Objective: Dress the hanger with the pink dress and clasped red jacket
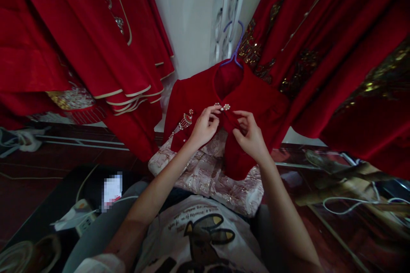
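Note:
A short red jacket [253, 89] hangs from a purple hanger [236, 53] in front of me. Its two front edges meet at a pearl flower clasp [226, 107] below the neckline. My left hand [206, 127] has curled fingers at the left front edge, their tips beside the clasp. Opposite it, my right hand [250, 133] pinches the right front edge just below the clasp, thumb and fingers bent. A beaded tassel ornament [185, 121] decorates the jacket's left front. Pale patterned brocade fabric [205, 175] lies below the jacket, over my lap.
Red garments with pale piping [128, 68] hang on the left, and red garments with gold sequins [320, 68] on the right. A power strip [85, 217] with cables lies on a dark surface at lower left. Cardboard scraps and a white cable [346, 209] are at lower right.

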`<state>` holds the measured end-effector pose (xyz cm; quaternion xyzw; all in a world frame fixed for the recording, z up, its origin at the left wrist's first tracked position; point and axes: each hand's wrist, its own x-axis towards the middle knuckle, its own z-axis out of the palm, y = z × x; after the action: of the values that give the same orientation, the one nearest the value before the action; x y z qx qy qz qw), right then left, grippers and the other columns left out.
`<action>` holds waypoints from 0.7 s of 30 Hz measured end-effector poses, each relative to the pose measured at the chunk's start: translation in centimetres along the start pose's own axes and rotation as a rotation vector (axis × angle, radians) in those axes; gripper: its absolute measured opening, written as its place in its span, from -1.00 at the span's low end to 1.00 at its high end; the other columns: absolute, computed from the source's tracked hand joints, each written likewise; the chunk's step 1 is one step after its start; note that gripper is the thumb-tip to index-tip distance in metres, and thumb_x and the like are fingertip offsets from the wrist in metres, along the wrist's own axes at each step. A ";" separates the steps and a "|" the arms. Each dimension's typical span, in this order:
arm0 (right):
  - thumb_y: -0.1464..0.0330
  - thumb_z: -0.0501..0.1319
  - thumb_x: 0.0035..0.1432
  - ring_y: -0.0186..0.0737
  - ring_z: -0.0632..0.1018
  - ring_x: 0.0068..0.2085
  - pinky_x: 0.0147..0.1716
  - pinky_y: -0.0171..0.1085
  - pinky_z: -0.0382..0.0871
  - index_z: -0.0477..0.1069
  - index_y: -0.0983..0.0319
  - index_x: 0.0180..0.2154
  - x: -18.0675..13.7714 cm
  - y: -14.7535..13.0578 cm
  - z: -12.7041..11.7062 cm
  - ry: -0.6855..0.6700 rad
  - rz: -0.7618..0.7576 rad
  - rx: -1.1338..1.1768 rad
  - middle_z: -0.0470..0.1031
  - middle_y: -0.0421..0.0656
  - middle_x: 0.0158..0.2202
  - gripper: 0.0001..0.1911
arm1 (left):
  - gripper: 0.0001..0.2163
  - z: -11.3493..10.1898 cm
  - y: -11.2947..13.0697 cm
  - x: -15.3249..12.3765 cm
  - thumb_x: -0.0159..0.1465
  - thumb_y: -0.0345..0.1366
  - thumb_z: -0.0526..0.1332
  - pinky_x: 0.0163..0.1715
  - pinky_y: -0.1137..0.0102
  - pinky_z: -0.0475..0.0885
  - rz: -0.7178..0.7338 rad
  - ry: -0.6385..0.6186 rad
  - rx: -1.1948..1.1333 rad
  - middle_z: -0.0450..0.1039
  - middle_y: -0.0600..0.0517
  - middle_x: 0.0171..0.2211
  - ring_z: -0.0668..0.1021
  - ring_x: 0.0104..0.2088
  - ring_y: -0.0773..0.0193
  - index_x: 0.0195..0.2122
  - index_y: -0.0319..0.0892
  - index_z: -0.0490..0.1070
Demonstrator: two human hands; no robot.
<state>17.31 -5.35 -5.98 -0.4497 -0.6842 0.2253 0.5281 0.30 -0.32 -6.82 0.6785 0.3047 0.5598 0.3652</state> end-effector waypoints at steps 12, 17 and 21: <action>0.46 0.26 0.07 -0.12 0.56 -0.12 -0.07 -0.14 0.43 0.52 0.10 -0.16 -1.3 -4.0 -5.9 -0.181 -0.061 -0.295 0.53 -0.15 -0.16 -0.73 | -0.52 2.7 0.5 -3.1 0.32 -0.18 0.20 -0.11 0.27 0.52 -0.184 0.061 -0.266 0.36 -0.13 0.06 0.53 -0.08 0.23 0.25 -0.01 0.16; 0.48 0.34 0.01 -0.20 0.51 -0.27 -0.24 -0.22 0.41 0.55 0.10 -0.14 -1.9 -5.4 -3.4 -0.234 -0.114 -0.438 0.46 -0.16 -0.27 -0.67 | -0.78 2.8 1.1 -6.8 0.34 -0.13 0.14 -0.22 0.44 0.51 -0.356 0.249 -0.468 0.49 -0.02 -0.14 0.55 -0.21 0.32 -0.15 -0.14 0.45; 0.25 0.36 0.10 -0.33 0.44 -0.48 -0.44 -0.31 0.32 0.51 0.16 -0.04 -2.1 -5.4 -0.3 -0.404 -0.042 -0.304 0.50 -0.23 -0.41 -0.64 | -0.76 1.7 1.2 -8.0 0.32 -0.14 0.12 -0.38 0.55 0.44 -0.455 0.327 -0.586 0.53 0.02 -0.27 0.56 -0.27 0.36 -0.27 -0.18 0.48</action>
<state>15.64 -9.85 -2.80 -0.4555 -0.8110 0.1943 0.3115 0.47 -7.78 -10.30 0.3630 0.3286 0.6284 0.6044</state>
